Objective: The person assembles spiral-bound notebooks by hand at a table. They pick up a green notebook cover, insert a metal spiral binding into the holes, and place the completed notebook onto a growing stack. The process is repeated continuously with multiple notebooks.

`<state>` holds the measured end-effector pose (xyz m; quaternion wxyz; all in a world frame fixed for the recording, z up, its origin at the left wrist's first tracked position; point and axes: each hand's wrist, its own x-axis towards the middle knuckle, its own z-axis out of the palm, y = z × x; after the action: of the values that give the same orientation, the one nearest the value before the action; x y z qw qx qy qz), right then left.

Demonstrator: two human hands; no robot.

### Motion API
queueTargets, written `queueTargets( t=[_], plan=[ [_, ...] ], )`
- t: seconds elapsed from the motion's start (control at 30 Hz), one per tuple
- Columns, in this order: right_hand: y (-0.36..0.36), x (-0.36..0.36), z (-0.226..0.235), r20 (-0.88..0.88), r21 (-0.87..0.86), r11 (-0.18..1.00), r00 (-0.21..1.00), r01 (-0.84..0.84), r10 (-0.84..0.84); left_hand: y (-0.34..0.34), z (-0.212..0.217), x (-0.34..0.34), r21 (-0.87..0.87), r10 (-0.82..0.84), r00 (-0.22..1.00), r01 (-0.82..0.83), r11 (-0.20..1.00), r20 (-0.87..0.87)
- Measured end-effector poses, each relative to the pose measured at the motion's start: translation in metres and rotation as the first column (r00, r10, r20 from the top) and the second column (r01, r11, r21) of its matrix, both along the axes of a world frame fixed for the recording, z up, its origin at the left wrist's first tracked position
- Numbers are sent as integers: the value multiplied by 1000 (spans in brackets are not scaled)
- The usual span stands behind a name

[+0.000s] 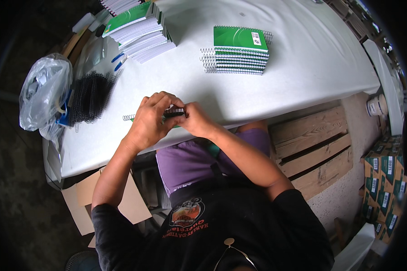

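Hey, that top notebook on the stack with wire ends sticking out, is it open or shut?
Shut: the top notebook shows its green cover, white label facing up, with no inner page spread open.

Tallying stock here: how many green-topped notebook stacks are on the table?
2: the fanned stack, far left on the white table, and the coiled stack to its right; others may be hidden.

I'm looking into a small workshop: stacked notebooks (241,54) across the upper bench (307,67), loose coils (92,97) at left, wooden slats (312,142) and cartons (384,187) at right.
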<state>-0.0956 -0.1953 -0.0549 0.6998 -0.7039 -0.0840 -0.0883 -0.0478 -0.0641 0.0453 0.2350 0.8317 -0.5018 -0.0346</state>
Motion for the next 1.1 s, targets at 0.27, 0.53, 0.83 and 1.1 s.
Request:
queueTargets(
  t=[0.27,0.53,0.83,1.1],
  plan=[
    [-4,-1,4,-99,-216,976,994,30,-52,-11,10,-6,110,-72,943,38,993,324],
    [-38,-25,47,153,-25,983,972,184,-178,-44,39,-2,-40,-10,884,32,999,468],
    [-229,1,61,319,-274,812,845,516,-429,-159,-15,67,-447,78,932,96,890,355],
    [-183,24,25,289,-18,515,497,857,-818,-197,-65,59,-765,327,862,-498,409,-387]
  ],
)
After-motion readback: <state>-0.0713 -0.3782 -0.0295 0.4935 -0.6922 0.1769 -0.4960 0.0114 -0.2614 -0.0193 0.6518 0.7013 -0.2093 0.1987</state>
